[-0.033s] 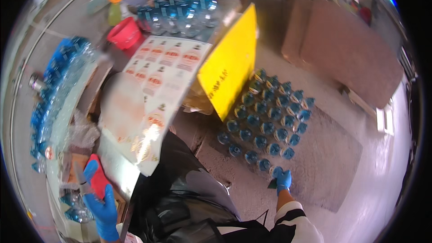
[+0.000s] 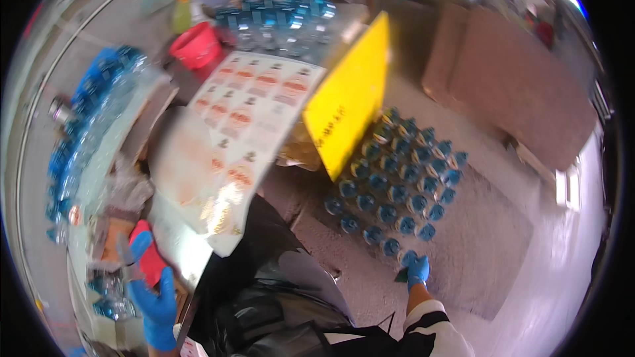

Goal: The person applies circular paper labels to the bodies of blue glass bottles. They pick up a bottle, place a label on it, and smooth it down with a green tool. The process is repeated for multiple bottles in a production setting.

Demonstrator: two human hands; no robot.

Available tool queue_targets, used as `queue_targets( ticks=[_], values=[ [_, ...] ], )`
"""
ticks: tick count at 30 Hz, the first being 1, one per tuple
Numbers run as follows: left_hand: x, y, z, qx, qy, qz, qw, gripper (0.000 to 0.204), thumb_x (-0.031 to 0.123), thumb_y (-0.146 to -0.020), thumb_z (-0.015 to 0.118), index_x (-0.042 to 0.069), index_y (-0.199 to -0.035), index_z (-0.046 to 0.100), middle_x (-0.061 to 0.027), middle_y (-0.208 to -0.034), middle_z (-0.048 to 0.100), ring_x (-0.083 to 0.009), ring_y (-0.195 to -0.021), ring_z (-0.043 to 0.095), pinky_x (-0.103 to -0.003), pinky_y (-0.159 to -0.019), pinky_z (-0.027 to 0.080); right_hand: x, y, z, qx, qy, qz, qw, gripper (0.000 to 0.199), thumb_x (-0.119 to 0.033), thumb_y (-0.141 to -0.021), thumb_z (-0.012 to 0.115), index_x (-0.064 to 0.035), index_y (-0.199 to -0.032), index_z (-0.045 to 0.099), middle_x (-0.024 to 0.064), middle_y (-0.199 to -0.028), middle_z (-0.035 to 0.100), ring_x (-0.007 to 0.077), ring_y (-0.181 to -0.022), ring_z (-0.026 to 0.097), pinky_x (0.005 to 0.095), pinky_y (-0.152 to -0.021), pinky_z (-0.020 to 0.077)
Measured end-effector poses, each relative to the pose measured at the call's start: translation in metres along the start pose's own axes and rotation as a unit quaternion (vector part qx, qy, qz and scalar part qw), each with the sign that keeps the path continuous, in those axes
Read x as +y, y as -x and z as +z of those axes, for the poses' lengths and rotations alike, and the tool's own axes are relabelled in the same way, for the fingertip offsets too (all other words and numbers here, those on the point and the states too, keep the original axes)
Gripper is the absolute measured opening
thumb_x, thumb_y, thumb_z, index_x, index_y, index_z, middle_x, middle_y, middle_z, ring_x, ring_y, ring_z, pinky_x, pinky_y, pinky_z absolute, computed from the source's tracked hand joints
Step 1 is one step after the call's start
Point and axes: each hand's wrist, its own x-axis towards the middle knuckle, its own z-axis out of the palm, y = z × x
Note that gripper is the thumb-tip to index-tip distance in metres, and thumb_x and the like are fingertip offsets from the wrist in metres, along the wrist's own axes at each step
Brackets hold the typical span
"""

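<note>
Down here, the blue-gloved left hand is over the tabletop's near end, beside a red cloth; its thumb stands apart, but blur hides whether the fingers grip anything. The gloved right hand reaches low, fingers closed around the top of a blue-tinted bottle at the near edge of a bottle group on the floor mat. Beyond, a label sheet overhangs the tabletop's right edge, near an upright yellow board. More bottles crowd the tabletop's far edge, beside a red bucket.
</note>
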Motion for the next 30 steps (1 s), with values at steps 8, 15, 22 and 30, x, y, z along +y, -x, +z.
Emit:
queue_targets(
  ticks=[8, 15, 22, 30],
  values=[
    [-0.045, -0.003, -0.015, -0.018, -0.012, 0.056, 0.998, 0.058, 0.021, -0.078, 0.061, -0.002, -0.127, 0.042, -0.0177, -0.112, 0.055, -0.0306, -0.104, 0.053, -0.047, -0.102, 0.025, -0.116, 0.036, -0.017, -0.235, -0.418, 0.037, 0.877, 0.025, -0.017, -0.088, 0.051, 0.0025, -0.104, 0.053, 0.0080, -0.072, 0.057, 0.0147, -0.052, 0.050, 0.0268, -0.044, 0.0415],
    [-0.096, 0.079, -0.092, 0.149, 0.013, -0.051, 0.987, 0.033, 0.009, -0.073, 0.063, 0.004, -0.105, 0.059, -0.0145, -0.093, 0.061, -0.0326, -0.080, 0.058, -0.036, -0.071, 0.047, -0.390, 0.213, -0.013, -0.471, -0.336, -0.200, 0.790, 0.023, -0.019, -0.088, 0.051, 0.0013, -0.100, 0.053, 0.0077, -0.071, 0.057, 0.0147, -0.053, 0.050, 0.0269, -0.045, 0.0410],
    [-0.180, 0.193, -0.267, 0.438, -0.291, -0.338, 0.780, 0.019, 0.017, -0.072, 0.065, 0.007, -0.087, 0.067, -0.0117, -0.079, 0.064, -0.0259, -0.070, 0.063, -0.032, -0.062, 0.049, -0.489, 0.315, -0.017, -0.540, -0.308, -0.281, 0.731, 0.021, -0.020, -0.088, 0.052, 0.0001, -0.096, 0.052, 0.0074, -0.071, 0.056, 0.0148, -0.054, 0.049, 0.0271, -0.046, 0.0406],
    [-0.272, 0.300, -0.406, 0.280, -0.046, -0.633, 0.720, 0.040, 0.036, -0.075, 0.064, 0.003, -0.097, 0.064, -0.0152, -0.098, 0.064, -0.0243, -0.088, 0.061, -0.035, -0.077, 0.047, -0.517, 0.350, -0.015, -0.546, -0.298, -0.283, 0.730, 0.020, -0.021, -0.088, 0.052, -0.0013, -0.092, 0.052, 0.0071, -0.070, 0.055, 0.0149, -0.055, 0.048, 0.0272, -0.047, 0.0401]
  ],
)
